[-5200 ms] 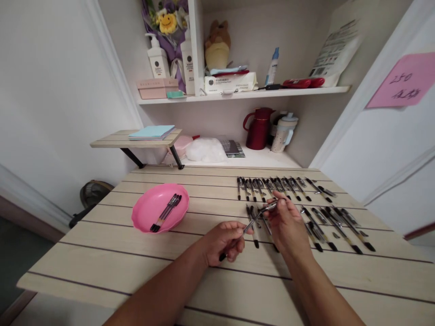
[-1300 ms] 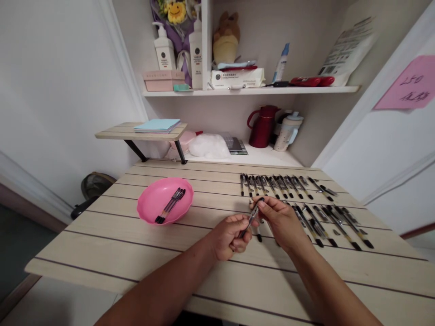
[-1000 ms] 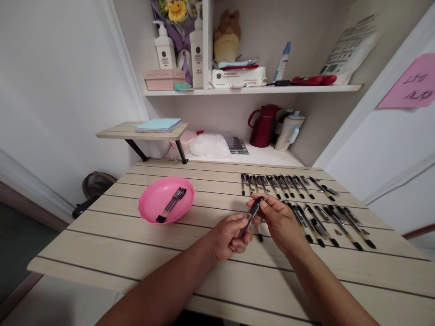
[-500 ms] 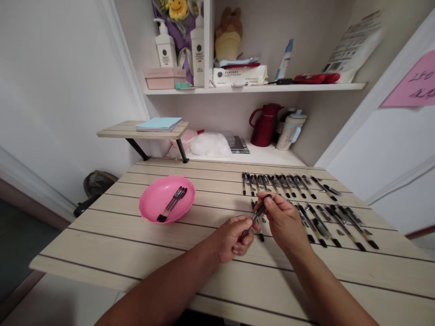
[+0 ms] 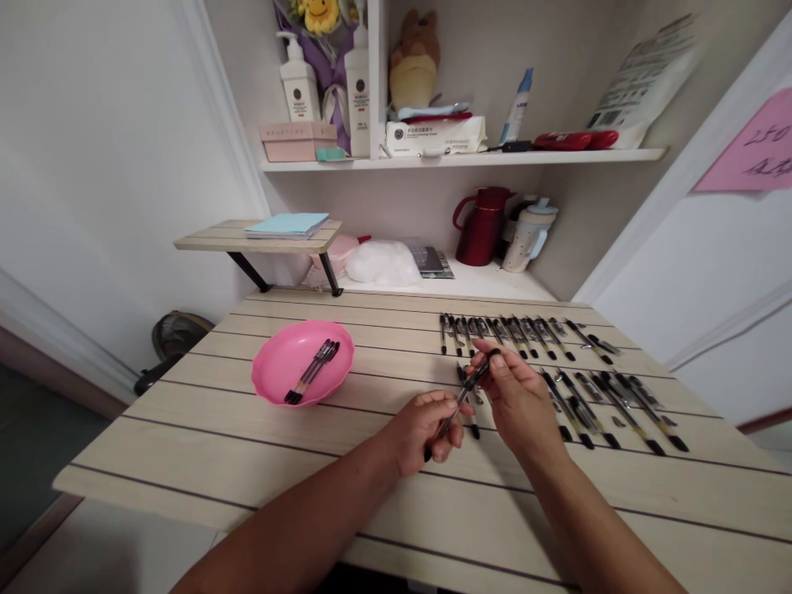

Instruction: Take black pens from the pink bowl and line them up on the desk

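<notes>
Between my two hands a black pen slants over the table, its upper end to the right. My left hand is closed round its lower part, while the fingers of my right hand pinch the black upper end. Just behind the hands lie some pen parts, partly covered by them. A row of pen parts with black caps and clear barrels lies beside my right hand. Farther back is another row. Several pens lie together in a pink bowl to the left.
A small raised stand with blue paper on it is at the back left. A white plastic bag, a red jug and a light tumbler stand behind the table. Above is a loaded shelf.
My left fingers have loosened a little, and more of the pen shows between and below my hands. My right hand has risen slightly, still on the pen's upper end.
</notes>
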Tool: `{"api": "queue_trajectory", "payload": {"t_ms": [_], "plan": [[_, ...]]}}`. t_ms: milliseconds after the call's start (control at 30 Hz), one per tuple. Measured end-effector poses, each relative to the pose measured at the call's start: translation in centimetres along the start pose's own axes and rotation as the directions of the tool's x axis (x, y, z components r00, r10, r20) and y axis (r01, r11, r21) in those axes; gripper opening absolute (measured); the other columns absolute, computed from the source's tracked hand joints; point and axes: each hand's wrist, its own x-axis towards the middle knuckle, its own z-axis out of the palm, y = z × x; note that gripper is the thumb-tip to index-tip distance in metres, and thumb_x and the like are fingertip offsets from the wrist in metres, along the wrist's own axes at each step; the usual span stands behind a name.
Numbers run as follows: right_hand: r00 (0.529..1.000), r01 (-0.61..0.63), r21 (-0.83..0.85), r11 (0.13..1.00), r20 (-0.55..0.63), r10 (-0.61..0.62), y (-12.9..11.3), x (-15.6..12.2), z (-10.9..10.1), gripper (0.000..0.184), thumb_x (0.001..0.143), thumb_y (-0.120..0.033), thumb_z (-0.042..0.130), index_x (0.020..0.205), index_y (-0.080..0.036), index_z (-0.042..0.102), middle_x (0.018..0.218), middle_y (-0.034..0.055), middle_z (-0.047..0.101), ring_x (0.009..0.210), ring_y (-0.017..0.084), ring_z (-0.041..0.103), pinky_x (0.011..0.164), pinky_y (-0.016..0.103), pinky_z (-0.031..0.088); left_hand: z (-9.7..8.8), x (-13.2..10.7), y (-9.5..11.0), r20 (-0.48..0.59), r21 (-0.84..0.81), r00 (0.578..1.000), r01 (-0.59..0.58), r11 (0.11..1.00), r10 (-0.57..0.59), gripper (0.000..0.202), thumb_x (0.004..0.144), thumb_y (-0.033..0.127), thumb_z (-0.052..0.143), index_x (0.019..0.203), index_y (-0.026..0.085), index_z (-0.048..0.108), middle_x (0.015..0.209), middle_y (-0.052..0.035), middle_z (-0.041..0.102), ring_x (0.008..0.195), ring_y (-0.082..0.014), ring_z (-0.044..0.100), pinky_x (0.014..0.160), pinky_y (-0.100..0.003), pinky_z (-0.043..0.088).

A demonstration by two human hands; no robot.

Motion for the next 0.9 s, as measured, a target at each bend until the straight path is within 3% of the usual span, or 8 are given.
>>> {"api": "queue_trajectory", "payload": {"t_ms": [133, 267, 333, 500, 700, 900], "plan": [[1.000, -0.009, -0.011, 1.000, 0.024, 0.009, 0.0, 0.3, 0.1, 0.032, 0.076, -0.041, 0.057, 0.101, -0.021, 0.061, 0.080, 0.0032, 0.057, 0.069, 0.014, 0.054, 0.060, 0.026, 0.047, 0.1, -0.1, 0.1, -0.061, 0.041, 0.997, -0.033, 0.999, 0.036, 0.038, 0.078, 0.048, 0.048, 0.094, 0.014, 0.055, 0.046, 0.0067, 0.046, 0.028, -0.0021, 0.024, 0.032, -0.018, 0.014], [0.972, 0.101, 0.030, 0.994, -0.216, -0.092, -0.5, 2.0, -0.6, 0.032, 0.073, -0.043, 0.059, 0.096, -0.020, 0.062, 0.073, 0.0009, 0.058, 0.062, 0.011, 0.054, 0.056, 0.023, 0.046, 0.0, 0.1, -0.2, -0.112, 0.064, 0.993, -0.040, 0.997, 0.048, 0.034, 0.077, 0.047, 0.050, 0.086, 0.015, 0.055, 0.045, 0.0079, 0.042, 0.028, -0.0019, 0.022, 0.031, -0.018, 0.013], [0.958, 0.067, -0.041, 0.997, -0.276, -0.076, -0.8, 3.0, -1.0, 0.032, 0.069, -0.042, 0.064, 0.091, -0.018, 0.064, 0.070, -0.0001, 0.058, 0.056, 0.009, 0.052, 0.050, 0.021, 0.044, -0.2, 0.3, -0.4, -0.153, 0.060, 0.987, -0.042, 0.997, 0.051, 0.034, 0.077, 0.048, 0.049, 0.086, 0.016, 0.054, 0.046, 0.0080, 0.042, 0.028, -0.0016, 0.021, 0.031, -0.018, 0.012], [0.983, -0.146, -0.232, 0.962, -0.146, 0.114, -0.7, 4.3, -1.0, 0.036, 0.058, -0.041, 0.072, 0.083, -0.016, 0.064, 0.059, -0.0026, 0.058, 0.043, 0.006, 0.044, 0.040, 0.019, 0.037, -0.3, 0.6, -0.6, -0.233, 0.054, 0.970, -0.052, 0.997, 0.064, 0.035, 0.076, 0.049, 0.048, 0.086, 0.016, 0.052, 0.050, 0.0073, 0.045, 0.028, -0.0007, 0.020, 0.032, -0.018, 0.013], [0.963, -0.268, -0.101, 0.958, -0.070, 0.261, -0.1, 4.1, -0.2, 0.034, 0.059, -0.043, 0.072, 0.079, -0.017, 0.062, 0.060, -0.0023, 0.060, 0.043, 0.004, 0.044, 0.041, 0.017, 0.038, -0.3, 0.7, -0.5, -0.268, 0.037, 0.961, -0.056, 0.998, 0.064, 0.036, 0.075, 0.050, 0.049, 0.087, 0.016, 0.051, 0.051, 0.0069, 0.046, 0.028, -0.0009, 0.023, 0.032, -0.018, 0.015], [0.950, -0.312, -0.025, 0.950, -0.028, 0.311, 0.1, 3.7, 0.0, 0.034, 0.058, -0.041, 0.073, 0.080, -0.017, 0.063, 0.062, -0.0011, 0.061, 0.043, 0.005, 0.045, 0.038, 0.016, 0.036, -0.1, 0.6, -0.5, -0.239, -0.004, 0.963, -0.132, 0.991, 0.128, 0.037, 0.075, 0.052, 0.049, 0.088, 0.017, 0.050, 0.053, 0.0064, 0.047, 0.031, -0.0012, 0.025, 0.034, -0.017, 0.016]]}}
